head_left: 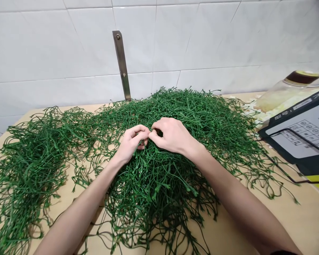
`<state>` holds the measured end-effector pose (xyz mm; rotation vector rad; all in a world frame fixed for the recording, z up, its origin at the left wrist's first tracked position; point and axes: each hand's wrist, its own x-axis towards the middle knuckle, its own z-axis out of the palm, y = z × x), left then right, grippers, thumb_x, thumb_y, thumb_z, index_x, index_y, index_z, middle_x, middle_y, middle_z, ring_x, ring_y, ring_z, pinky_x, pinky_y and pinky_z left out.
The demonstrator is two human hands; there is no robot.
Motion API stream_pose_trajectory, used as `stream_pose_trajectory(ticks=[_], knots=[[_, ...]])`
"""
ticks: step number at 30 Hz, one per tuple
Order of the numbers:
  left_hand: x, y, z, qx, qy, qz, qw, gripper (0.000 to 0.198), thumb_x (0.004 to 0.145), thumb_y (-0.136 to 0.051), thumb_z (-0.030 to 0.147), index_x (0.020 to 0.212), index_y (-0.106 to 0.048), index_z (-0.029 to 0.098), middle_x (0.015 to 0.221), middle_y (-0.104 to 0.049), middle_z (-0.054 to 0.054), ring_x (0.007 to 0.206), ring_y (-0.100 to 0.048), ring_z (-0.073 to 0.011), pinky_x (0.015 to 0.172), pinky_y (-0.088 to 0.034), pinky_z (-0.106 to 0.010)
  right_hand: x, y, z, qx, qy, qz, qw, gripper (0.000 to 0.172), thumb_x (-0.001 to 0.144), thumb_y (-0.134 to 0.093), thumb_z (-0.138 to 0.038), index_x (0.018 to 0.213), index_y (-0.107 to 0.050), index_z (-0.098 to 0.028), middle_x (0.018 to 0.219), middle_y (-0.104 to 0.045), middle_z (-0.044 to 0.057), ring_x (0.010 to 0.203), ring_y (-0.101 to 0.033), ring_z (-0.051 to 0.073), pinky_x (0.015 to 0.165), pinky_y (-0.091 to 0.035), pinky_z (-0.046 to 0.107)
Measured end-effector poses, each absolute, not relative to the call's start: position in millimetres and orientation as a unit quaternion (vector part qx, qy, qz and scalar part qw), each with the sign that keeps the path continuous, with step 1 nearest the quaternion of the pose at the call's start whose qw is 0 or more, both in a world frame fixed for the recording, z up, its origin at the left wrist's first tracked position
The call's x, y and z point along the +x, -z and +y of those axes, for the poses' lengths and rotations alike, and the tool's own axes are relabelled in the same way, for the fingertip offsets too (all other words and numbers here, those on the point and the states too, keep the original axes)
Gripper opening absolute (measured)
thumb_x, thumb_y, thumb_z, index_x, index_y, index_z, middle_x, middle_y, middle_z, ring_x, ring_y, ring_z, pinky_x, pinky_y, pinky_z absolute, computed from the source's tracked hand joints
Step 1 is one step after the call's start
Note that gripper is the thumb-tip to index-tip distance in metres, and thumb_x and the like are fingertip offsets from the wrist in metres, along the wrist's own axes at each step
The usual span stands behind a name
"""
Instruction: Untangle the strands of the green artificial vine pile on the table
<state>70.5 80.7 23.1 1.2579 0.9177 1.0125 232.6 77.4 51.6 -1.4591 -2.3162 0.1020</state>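
Observation:
A large tangled heap of thin green plastic-looking stems (159, 191) with small forked tips spreads over the middle of the table. Above it, my left hand (133, 141) and my right hand (172, 136) meet with their fingertips touching. Thumb and fingers of each hand are pinched together. What lies between the fingertips is too small or hidden to make out. Stems surround both hands and pass beneath them.
More green stems (39, 156) lie along the left of the pale wooden table (276, 219). A metal bracket (122, 67) stands upright against the white tiled wall (207, 39). At right are a dark printed box (303, 124), a thin black wire frame (284, 173) and a picture of a jar (284, 88).

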Motion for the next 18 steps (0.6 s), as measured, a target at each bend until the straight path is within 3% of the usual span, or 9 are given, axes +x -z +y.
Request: stream_pose_trajectory(ticks=[8, 14, 18], knots=[[73, -20, 82, 0.521, -0.434, 0.398, 0.618, 0.015, 0.07, -0.067, 0.029, 0.067, -0.059, 0.016, 0.053, -0.049, 0.004, 0.048, -0.041, -0.0059, 0.042, -0.027, -0.015, 233, -44, 82, -0.467, -0.022, -0.856, 0.22, 0.026, 0.083, -0.043, -0.021, 0.061, -0.056, -0.015, 0.063, -0.057, 0.007, 0.061, -0.043, 0.015, 0.061, -0.028, 0.031], [70, -23, 85, 0.473, -0.445, 0.374, 0.662, 0.019, 0.067, -0.07, 0.028, 0.064, -0.057, 0.015, 0.05, -0.048, 0.003, 0.046, -0.04, -0.0054, 0.041, -0.024, -0.016, 234, -35, 88, -0.389, -0.201, -0.833, 0.337, 0.022, 0.083, -0.042, -0.015, 0.073, -0.061, -0.014, 0.069, -0.063, 0.002, 0.061, -0.049, 0.01, 0.065, -0.036, 0.024], [67, -21, 89, 0.466, -0.424, 0.35, 0.693, 0.02, 0.069, -0.072, 0.027, 0.065, -0.058, 0.013, 0.045, -0.044, 0.005, 0.042, -0.038, -0.0045, 0.04, -0.023, -0.015, 234, -30, 91, -0.381, -0.217, -0.823, 0.361, 0.022, 0.082, -0.042, -0.012, 0.072, -0.061, -0.014, 0.067, -0.062, 0.001, 0.059, -0.048, 0.01, 0.063, -0.037, 0.023]])
